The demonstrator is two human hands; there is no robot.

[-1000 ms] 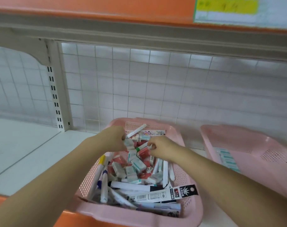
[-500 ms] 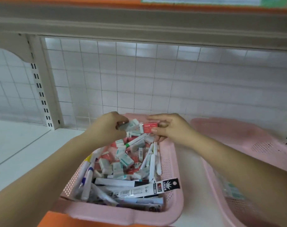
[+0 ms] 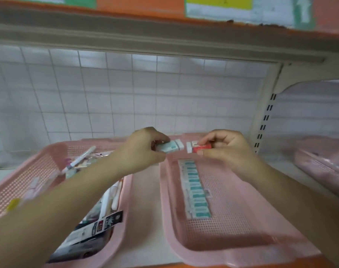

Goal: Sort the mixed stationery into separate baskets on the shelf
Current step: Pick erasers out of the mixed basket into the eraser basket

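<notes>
Left basket: mixed stationery. Left hand pinches one teal eraser; right hand pinches one red eraser. Both are above the far end of the middle basket, which holds one row of teal erasers. Third basket: far right.

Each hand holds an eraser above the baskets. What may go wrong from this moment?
1. The right hand pinches a red eraser over the basket whose row shows only teal erasers; dropped there, it may mix the kinds.
2. The left hand holds its teal eraser by one end; it might slip and disturb that row.
</notes>
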